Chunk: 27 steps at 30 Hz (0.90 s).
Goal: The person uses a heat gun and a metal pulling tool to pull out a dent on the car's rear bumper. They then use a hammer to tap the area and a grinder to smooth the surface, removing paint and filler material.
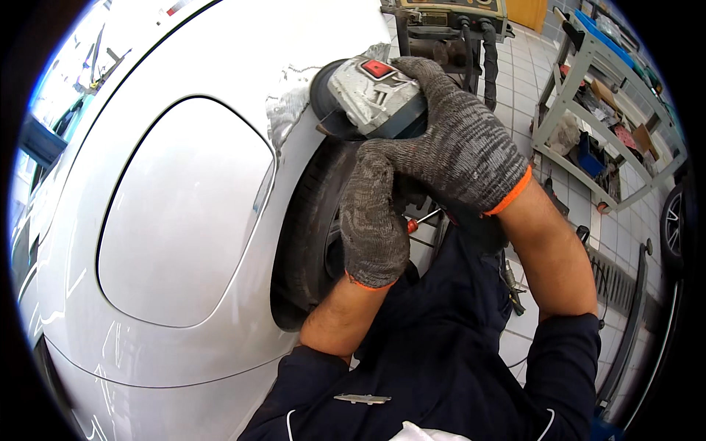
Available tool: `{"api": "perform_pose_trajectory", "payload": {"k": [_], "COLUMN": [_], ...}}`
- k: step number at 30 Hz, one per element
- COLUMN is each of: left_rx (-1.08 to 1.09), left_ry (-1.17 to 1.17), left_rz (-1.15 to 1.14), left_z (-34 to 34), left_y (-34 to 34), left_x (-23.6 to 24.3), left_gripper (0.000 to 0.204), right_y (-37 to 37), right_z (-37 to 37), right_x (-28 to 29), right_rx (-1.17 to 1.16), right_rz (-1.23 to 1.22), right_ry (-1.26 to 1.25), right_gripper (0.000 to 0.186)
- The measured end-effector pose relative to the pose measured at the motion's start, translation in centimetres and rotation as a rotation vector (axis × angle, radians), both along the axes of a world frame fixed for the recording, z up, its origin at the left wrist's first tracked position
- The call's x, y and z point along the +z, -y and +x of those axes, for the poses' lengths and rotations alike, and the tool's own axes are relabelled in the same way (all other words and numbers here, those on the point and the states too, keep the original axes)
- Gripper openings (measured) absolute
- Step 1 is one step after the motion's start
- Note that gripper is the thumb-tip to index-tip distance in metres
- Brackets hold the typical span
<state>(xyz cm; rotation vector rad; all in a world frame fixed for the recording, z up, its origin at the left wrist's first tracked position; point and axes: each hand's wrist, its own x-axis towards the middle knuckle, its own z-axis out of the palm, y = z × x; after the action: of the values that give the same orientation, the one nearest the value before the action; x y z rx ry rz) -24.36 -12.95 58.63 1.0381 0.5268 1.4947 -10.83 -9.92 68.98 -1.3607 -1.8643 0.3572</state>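
An angle grinder (379,99) with a scuffed silver head and a red patch is held at the edge of a white car's rear wheel arch. Its dark disc (323,88) is against or very close to the scraped, bare-metal patch (289,99) on the body panel (331,29). My right hand (471,140), in a grey knitted glove with an orange cuff, wraps round the grinder from the right. Lower down, my left hand (373,217), gloved alike, is closed on the grinder's underside; its fingertips are hidden. Behind the left hand is the tyre (312,213).
The closed fuel flap (184,220) lies left of the arch. A machine with thick cables (456,22) stands ahead. To the right are a grey shelf cart (588,110), a floor grate (610,279) and a long bar (625,331). A red-handled tool (413,225) shows beyond my left wrist.
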Motion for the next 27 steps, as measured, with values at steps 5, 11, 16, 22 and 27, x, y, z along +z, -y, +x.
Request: {"api": "perform_pose_trajectory", "payload": {"k": [5,11,16,22,27], "left_rx": [0.1,0.079,0.156,0.051,0.244], "left_ry": [-0.188,-0.22,0.002,-0.138,-0.166], "left_rz": [0.074,0.083,0.119,0.07,0.175], "left_z": [-0.5,-1.5,-0.3,-0.7,-0.3], "left_y": [0.3,0.4,0.6,-0.1,-0.2], "left_x": [0.0,-1.3,-1.4,1.0,1.2], "left_gripper": [0.043,0.043,0.04,0.044,0.041], "right_y": [-0.1,0.3,0.5,-0.3,-1.2], "right_z": [-0.6,-0.9,-1.4,-0.5,-1.3], "right_x": [-0.2,-1.5,-1.2,-0.8,0.0], "right_rx": [0.106,0.11,0.192,0.111,0.13], "right_rz": [-0.006,0.054,0.147,0.019,0.132], "right_ry": [-0.006,-0.07,-0.038,-0.112,-0.034], "right_gripper": [0.092,0.092,0.094,0.099,0.104]}}
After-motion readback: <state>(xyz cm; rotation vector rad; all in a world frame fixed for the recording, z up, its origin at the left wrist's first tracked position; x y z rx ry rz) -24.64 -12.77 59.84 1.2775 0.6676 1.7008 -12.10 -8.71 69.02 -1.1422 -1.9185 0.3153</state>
